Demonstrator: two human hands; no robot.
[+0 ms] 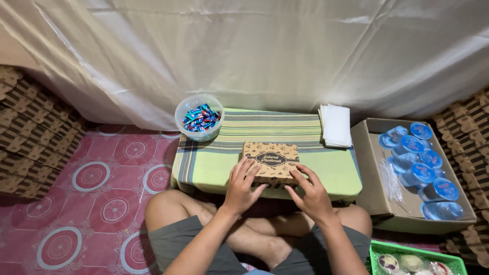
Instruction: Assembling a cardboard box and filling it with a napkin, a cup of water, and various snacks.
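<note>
Both grips rest spread-fingered on the near edge of the brown patterned box (270, 162), left hand (242, 187) at its left corner, right hand (311, 194) at its right, neither closed around it. Box lies flat at mid-table (214, 163), long axis running left to right, directly ahead and equally near both hands.

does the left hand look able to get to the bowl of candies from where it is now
Probably yes. The left hand rests on the brown box, and the clear bowl of wrapped candies sits on the same side at the far corner of the striped cloth, with nothing standing between them.
</note>
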